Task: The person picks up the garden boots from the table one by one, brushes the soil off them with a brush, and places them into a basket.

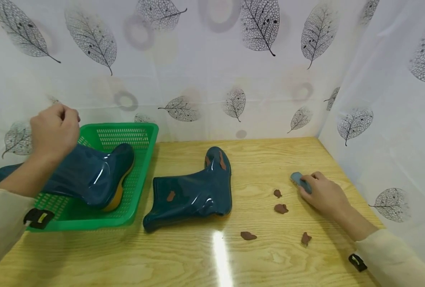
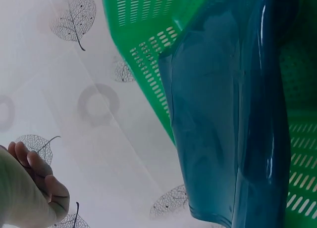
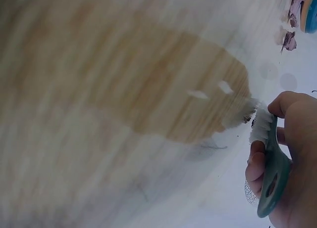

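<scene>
- Gripping in the right hand (image 1: 323,194) a blue-green plastic brush with white bristles (image 3: 276,174), over the right side of the pale wood-grain table (image 1: 262,159).
- Holding up the left hand (image 1: 56,131), fingers curled into a loose fist, above the left part of a green perforated plastic basket (image 1: 144,175).
- Noting a glossy dark-blue rubber boot (image 1: 194,195) lying sideways mid-table, brown patches (image 1: 222,160) on toe and shaft.
- Seeing a second dark-blue boot (image 1: 97,173) lying in the basket.
- Counting four loose brown flakes (image 1: 281,208) right of the mid-table boot.

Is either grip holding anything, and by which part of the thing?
The right grip holds an elongated blue-green, white-bristled brush around its bristled section, leaving its holed handle end exposed. Nothing shows in the left grip.
</scene>
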Action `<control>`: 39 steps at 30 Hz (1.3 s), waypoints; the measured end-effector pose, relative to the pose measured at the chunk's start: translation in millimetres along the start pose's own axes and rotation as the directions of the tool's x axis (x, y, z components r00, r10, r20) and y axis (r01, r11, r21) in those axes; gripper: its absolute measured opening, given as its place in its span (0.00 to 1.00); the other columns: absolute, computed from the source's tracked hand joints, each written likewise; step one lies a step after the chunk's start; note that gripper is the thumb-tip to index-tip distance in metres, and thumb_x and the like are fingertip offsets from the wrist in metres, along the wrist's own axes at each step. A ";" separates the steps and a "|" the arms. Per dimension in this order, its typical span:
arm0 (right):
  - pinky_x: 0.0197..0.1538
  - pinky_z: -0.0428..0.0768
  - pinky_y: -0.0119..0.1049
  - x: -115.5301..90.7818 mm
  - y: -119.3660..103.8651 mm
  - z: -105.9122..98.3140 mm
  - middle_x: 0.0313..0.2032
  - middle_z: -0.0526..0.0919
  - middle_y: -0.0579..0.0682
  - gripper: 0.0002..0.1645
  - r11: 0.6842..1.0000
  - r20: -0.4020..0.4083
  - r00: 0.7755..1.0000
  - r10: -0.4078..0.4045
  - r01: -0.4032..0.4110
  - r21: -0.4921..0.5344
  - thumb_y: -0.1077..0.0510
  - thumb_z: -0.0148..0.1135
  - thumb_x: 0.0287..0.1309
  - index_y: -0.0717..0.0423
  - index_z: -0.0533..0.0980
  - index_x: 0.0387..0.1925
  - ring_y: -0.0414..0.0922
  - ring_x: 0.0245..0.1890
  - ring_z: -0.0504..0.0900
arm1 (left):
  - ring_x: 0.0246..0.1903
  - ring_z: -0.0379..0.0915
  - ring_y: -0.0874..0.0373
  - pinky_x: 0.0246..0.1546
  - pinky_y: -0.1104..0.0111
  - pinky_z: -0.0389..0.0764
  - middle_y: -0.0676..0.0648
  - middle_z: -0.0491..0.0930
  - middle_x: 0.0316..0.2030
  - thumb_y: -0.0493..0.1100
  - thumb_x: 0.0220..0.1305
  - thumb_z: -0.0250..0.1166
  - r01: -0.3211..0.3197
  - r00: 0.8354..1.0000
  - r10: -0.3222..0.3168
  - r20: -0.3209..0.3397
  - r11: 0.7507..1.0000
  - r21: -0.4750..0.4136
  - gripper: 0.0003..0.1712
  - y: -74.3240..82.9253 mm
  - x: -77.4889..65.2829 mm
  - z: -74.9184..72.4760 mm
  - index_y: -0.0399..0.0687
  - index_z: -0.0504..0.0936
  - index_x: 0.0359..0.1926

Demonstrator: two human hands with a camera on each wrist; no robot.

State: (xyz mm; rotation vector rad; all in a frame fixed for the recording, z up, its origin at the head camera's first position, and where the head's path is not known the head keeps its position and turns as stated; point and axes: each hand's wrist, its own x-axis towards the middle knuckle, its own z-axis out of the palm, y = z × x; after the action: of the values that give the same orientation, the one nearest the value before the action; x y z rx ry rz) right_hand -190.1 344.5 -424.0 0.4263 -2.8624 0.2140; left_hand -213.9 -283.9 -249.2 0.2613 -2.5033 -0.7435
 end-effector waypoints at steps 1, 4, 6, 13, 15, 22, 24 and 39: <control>0.21 0.76 0.43 0.3 -0.4 0.1 0.44 0.78 0.67 0.22 1.000 0.000 1.000 -0.004 0.004 -0.003 0.54 0.65 0.61 0.64 0.79 0.52 0.50 0.20 0.79 | 0.28 0.63 0.49 0.27 0.59 0.63 0.33 0.77 0.35 0.48 0.73 0.37 -0.004 1.000 0.004 0.001 1.000 0.001 0.28 0.3 -0.9 1.3 0.33 0.79 0.42; 0.20 0.76 0.43 0.8 -1.6 0.3 0.43 0.78 0.68 0.22 1.000 0.002 1.000 -0.011 0.011 -0.003 0.54 0.65 0.62 0.65 0.79 0.52 0.50 0.20 0.79 | 0.27 0.63 0.49 0.27 0.58 0.62 0.35 0.76 0.31 0.48 0.73 0.37 -0.018 1.000 0.018 0.001 1.000 -0.001 0.28 1.4 -2.6 4.7 0.34 0.80 0.41; 0.20 0.76 0.43 0.6 -1.6 0.9 0.43 0.78 0.68 0.22 1.000 -0.003 1.000 -0.016 0.016 -0.008 0.54 0.66 0.61 0.65 0.80 0.52 0.50 0.20 0.79 | 0.26 0.63 0.48 0.26 0.58 0.62 0.37 0.75 0.27 0.47 0.73 0.37 -0.027 1.000 0.027 0.001 1.000 -0.001 0.27 2.5 -4.0 7.0 0.35 0.80 0.39; 0.19 0.76 0.43 0.9 -1.8 3.8 0.41 0.79 0.66 0.21 0.998 -0.057 0.997 -0.050 0.047 -0.047 0.55 0.68 0.59 0.65 0.81 0.50 0.50 0.19 0.79 | 0.20 0.62 0.50 0.23 0.59 0.62 0.47 0.70 0.17 0.48 0.74 0.38 -0.072 0.997 0.073 0.029 0.997 -0.035 0.27 8.6 -10.3 11.6 0.37 0.79 0.35; 0.17 0.74 0.40 -0.9 -3.3 5.0 0.40 0.79 0.66 0.21 0.996 -0.066 0.995 -0.074 0.071 -0.057 0.55 0.69 0.57 0.65 0.81 0.48 0.49 0.18 0.79 | 0.18 0.61 0.49 0.22 0.59 0.62 0.47 0.69 0.16 0.48 0.75 0.37 -0.081 0.996 0.083 0.044 0.996 -0.042 0.27 10.1 -15.8 11.5 0.37 0.79 0.34; 0.18 0.75 0.40 -4.8 -5.7 4.9 0.40 0.79 0.64 0.21 0.995 -0.091 0.994 -0.066 0.059 -0.074 0.54 0.69 0.57 0.64 0.82 0.48 0.48 0.19 0.80 | 0.20 0.64 0.53 0.23 0.60 0.64 0.47 0.73 0.21 0.48 0.75 0.39 -0.113 0.987 0.124 0.101 0.988 -0.104 0.25 26.8 -35.5 13.0 0.41 0.79 0.35; 0.18 0.76 0.39 -8.0 -5.5 5.2 0.40 0.80 0.64 0.21 0.996 -0.084 0.994 -0.066 0.060 -0.063 0.54 0.70 0.57 0.65 0.82 0.48 0.48 0.19 0.80 | 0.19 0.64 0.53 0.24 0.61 0.65 0.45 0.74 0.23 0.48 0.76 0.40 -0.122 0.981 0.139 0.137 0.984 -0.126 0.24 34.2 -43.7 14.6 0.42 0.78 0.34; 0.18 0.76 0.41 -1.4 -4.5 5.6 0.41 0.79 0.66 0.22 0.993 -0.073 0.993 -0.091 0.086 -0.076 0.54 0.68 0.58 0.64 0.81 0.49 0.51 0.21 0.81 | 0.20 0.62 0.51 0.28 0.59 0.66 0.45 0.69 0.24 0.51 0.79 0.42 -0.185 0.921 0.251 0.299 0.955 -0.231 0.23 93.7 -74.6 31.0 0.40 0.76 0.48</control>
State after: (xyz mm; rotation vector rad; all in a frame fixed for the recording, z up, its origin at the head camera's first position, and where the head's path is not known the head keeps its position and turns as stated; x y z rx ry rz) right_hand -188.7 339.6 -429.2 0.5177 -2.7592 0.1070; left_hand -170.2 -168.2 -250.8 -0.2311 -2.6747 -1.0018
